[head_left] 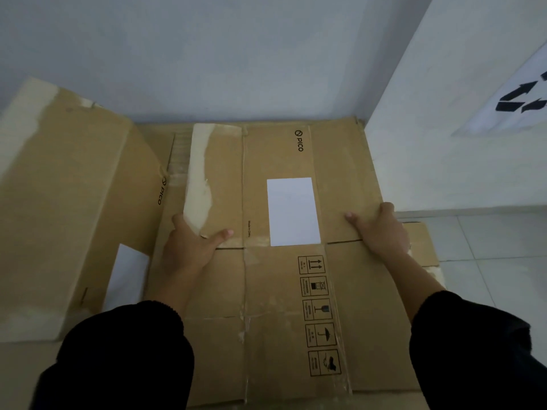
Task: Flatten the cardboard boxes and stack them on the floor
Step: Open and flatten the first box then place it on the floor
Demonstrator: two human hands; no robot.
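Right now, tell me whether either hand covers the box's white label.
No, the white label lies bare on the flattened box between the left hand and the right hand.

1 head-worn camera looks steeply down, close over the flattened cardboard (pixel 281 291), facing the wall corner (pixel 363 118).

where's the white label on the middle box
The white label lies just right of centre in the head view, on the flat box, between the left hand and right hand.
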